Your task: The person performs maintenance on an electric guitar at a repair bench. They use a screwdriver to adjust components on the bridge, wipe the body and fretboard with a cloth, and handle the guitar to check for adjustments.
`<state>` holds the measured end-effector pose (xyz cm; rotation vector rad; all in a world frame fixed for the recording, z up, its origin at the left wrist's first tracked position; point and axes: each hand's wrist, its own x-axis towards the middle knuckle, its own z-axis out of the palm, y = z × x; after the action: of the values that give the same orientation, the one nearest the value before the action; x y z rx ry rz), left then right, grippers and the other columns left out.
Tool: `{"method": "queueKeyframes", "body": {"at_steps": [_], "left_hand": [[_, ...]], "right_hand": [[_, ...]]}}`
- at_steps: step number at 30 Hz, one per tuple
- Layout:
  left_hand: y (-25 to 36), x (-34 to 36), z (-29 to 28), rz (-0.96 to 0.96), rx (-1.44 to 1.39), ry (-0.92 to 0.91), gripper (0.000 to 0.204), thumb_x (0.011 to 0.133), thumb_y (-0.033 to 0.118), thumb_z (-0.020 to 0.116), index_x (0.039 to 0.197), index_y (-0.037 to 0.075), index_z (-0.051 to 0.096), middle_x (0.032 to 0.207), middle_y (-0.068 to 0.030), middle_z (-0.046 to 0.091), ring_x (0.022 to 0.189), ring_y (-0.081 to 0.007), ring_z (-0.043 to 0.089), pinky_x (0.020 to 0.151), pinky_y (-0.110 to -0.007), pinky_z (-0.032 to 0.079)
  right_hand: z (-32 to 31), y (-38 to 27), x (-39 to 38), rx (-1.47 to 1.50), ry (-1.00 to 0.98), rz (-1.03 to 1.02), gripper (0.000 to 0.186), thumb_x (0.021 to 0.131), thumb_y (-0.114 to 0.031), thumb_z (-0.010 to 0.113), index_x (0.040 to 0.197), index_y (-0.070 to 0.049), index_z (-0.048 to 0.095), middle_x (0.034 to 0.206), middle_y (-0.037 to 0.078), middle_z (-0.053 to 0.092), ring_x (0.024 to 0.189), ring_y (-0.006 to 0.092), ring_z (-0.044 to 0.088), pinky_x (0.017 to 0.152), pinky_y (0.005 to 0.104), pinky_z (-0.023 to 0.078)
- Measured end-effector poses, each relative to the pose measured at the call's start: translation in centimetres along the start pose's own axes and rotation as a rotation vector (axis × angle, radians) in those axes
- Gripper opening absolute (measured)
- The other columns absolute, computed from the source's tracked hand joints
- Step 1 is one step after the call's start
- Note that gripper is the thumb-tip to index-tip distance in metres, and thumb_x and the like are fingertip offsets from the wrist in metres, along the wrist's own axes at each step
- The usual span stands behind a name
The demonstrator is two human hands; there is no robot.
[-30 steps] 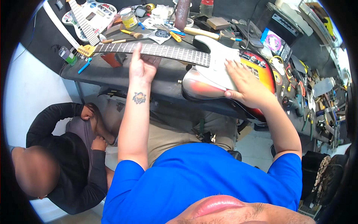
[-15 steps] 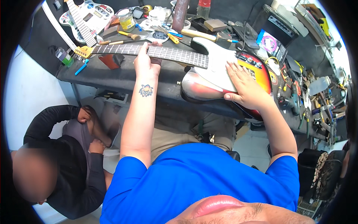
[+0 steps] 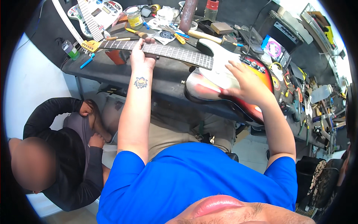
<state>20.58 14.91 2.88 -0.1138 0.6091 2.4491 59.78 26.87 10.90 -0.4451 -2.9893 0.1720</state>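
Observation:
A sunburst electric bass or guitar (image 3: 203, 86) with a pale pickguard (image 3: 219, 56) lies across the front of the workbench, its headstock (image 3: 90, 45) to the left. My left hand (image 3: 143, 59) is wrapped round the neck (image 3: 179, 53) from below, thumb on the near side and fingertips showing past the far edge. Over the body is my right hand (image 3: 250, 85), palm down with fingers apart, slightly blurred. Whether its palm touches the body I cannot tell. Beyond it the control knobs (image 3: 257, 65) show.
A dark bench (image 3: 164, 76) holds brushes (image 3: 137, 33), a hammer (image 3: 205, 36), a jar (image 3: 134, 18) and a stickered white guitar (image 3: 100, 16). Several tools crowd the right side, near a green drill (image 3: 296, 106). A person in black (image 3: 63, 149) sits at lower left.
My left hand has shifted along the neck toward the headstock. My right hand's fingers have come up from lying flat on the pickguard. The whole view has shifted a little.

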Motion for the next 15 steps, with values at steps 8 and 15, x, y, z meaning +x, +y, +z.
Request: {"method": "queueKeyframes", "body": {"at_steps": [8,15], "left_hand": [[6.6,-6.1,-3.5,0.401,1.467,-0.098,0.029,0.102,0.028,0.069,0.116,0.003,0.071,0.103,-0.0082,0.076,0.092,-0.0275,0.074,0.084,-0.039,0.057],[15.6,-4.7,-4.7,1.437,2.1,-0.464,0.043,0.094,0.027,0.074,0.134,0.013,0.065,0.147,-0.0154,0.055,0.134,-0.0398,0.052,0.111,-0.052,0.042]], "right_hand": [[1.9,-3.3,12.6,0.188,0.181,-0.448,0.048,0.092,-0.018,0.076,0.138,-0.008,0.063,0.144,0.015,0.059,0.134,0.0355,0.056,0.112,0.0457,0.047],[2.8,-5.4,15.7,0.209,0.115,-0.402,0.044,0.087,-0.015,0.077,0.13,-0.011,0.068,0.138,0.013,0.063,0.126,0.0338,0.062,0.105,0.0461,0.053]]}}
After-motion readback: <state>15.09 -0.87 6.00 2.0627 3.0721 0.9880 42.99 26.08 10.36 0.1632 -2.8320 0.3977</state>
